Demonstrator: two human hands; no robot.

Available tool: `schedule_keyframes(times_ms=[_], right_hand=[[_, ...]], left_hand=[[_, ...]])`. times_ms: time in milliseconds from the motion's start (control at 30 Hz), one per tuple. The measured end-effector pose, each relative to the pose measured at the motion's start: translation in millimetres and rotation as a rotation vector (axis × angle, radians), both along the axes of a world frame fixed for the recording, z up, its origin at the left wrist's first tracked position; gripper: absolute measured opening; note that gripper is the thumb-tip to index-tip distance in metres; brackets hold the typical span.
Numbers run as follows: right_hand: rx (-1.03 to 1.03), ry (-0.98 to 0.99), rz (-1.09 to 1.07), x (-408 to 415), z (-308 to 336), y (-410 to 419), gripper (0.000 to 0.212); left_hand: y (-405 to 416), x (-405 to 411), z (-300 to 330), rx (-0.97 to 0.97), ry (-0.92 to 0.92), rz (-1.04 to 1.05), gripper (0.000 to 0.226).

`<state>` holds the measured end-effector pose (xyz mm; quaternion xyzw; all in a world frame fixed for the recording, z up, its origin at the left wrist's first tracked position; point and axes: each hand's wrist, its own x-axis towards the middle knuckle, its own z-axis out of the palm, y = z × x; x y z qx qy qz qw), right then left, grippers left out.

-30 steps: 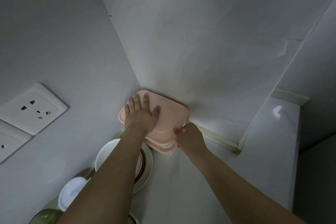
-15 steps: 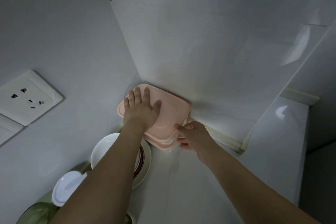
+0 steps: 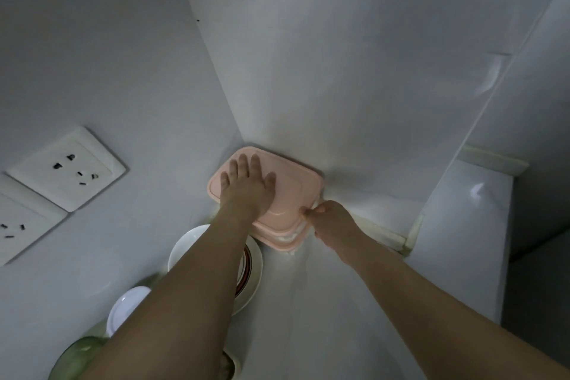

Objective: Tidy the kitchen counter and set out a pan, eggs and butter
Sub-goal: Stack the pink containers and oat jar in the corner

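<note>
A: Starting nearest the camera, what is lying at the bottom left of the counter [image 3: 308,318]?

B: A green glass item [image 3: 72,359] is sitting at the lower left edge, partly hidden by the left forearm. Just beyond it, a small white lid [image 3: 125,307] is lying beside the wall. Its exact type is unclear.

A: And further in?

B: A stack of white plates [image 3: 191,248] is resting on the counter, with a red-rimmed dish edge [image 3: 246,268] showing under the left forearm. The forearm is crossing over this stack.

A: Where is the task item?

B: A stack of pink lidded containers [image 3: 296,191] is sitting on the counter, pushed into the corner where the two white walls meet. The far edges are lying against or just beside the walls; contact cannot be confirmed.

A: State the left hand.

B: The left hand [image 3: 246,191] is resting flat on the top lid, fingers straight and slightly spread, thumb angled out to the right.

A: State the right hand.

B: The right hand [image 3: 331,224] is gripping the near right corner of the stack, thumb pressing on the top lid rim and fingers curling under the side. The fingertips are hidden.

A: Anything on the walls?

B: A white power socket [image 3: 68,168] is sitting on the left wall, with a second socket plate [image 3: 21,227] just below it at the frame edge.
</note>
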<state>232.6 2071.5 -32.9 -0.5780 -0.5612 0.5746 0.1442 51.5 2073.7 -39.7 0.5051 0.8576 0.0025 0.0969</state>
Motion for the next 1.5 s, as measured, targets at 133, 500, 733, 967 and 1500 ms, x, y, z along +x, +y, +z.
schedule_keyframes(times_ms=[133, 500, 733, 967, 1500], right_hand=[[0.223, -0.182, 0.073, 5.3, 21.1, -10.0, 0.036], [0.756, -0.306, 0.235, 14.3, 90.1, -64.2, 0.043], [0.938, -0.263, 0.328, 16.6, 146.0, -131.9, 0.053], [1.009, -0.151, 0.488, 6.4, 177.0, -231.2, 0.053], [1.065, 0.097, 1.089, 31.2, 209.8, -477.4, 0.057]], left_hand=[[-12.4, 9.7, 18.2, 0.051, 0.115, -0.111, 0.064], [-118.1, 42.8, 109.2, 0.187, 0.169, -0.117, 0.062], [-225.7, 45.2, 178.0, 0.277, 0.214, -0.056, 0.061], [-347.1, 44.7, 208.0, 0.316, 0.273, 0.055, 0.059], [-667.6, 141.9, 234.7, 0.345, 0.319, 0.614, 0.057]])
